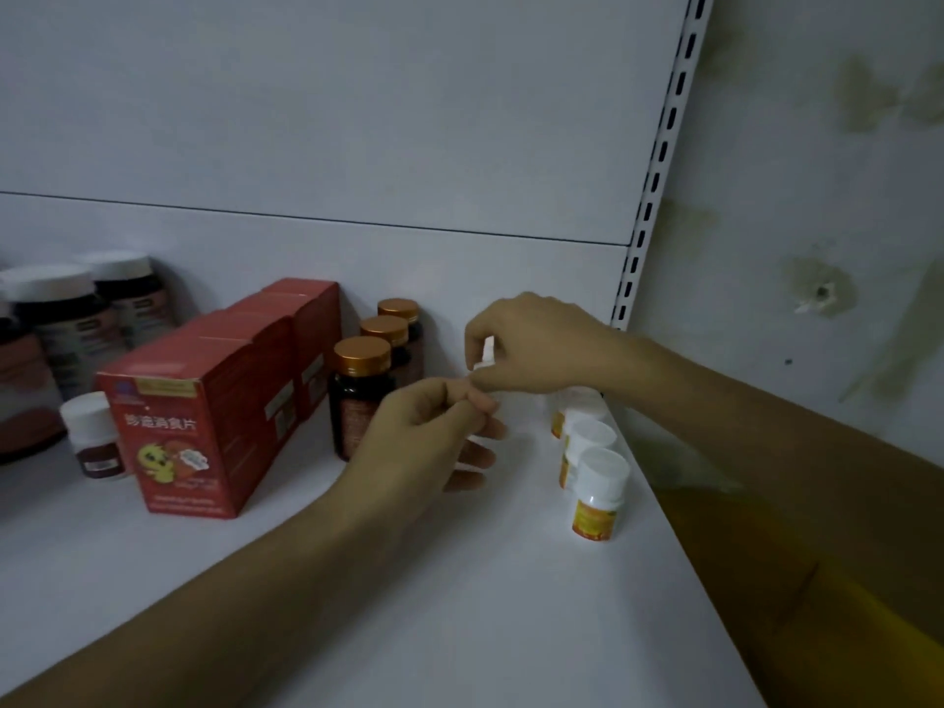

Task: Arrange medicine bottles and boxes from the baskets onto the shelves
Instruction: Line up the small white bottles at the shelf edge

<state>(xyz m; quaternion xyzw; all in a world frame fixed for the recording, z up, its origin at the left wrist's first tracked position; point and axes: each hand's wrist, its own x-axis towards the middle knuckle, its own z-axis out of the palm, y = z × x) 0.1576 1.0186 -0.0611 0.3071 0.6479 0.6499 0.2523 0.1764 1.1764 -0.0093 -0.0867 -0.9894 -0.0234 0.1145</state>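
Both hands meet over the white shelf. My right hand is closed around a small white bottle, of which only a sliver shows between the fingers. My left hand touches that bottle from below with pinched fingertips; what lies under its palm is hidden. Along the shelf's right edge runs a row of small white-capped bottles with yellow labels. Left of the hands stand three dark bottles with gold caps and a row of red boxes.
At far left stand large dark jars with white lids and a small white-capped brown bottle. The white back panel and a slotted upright close the shelf; a stained wall lies to the right.
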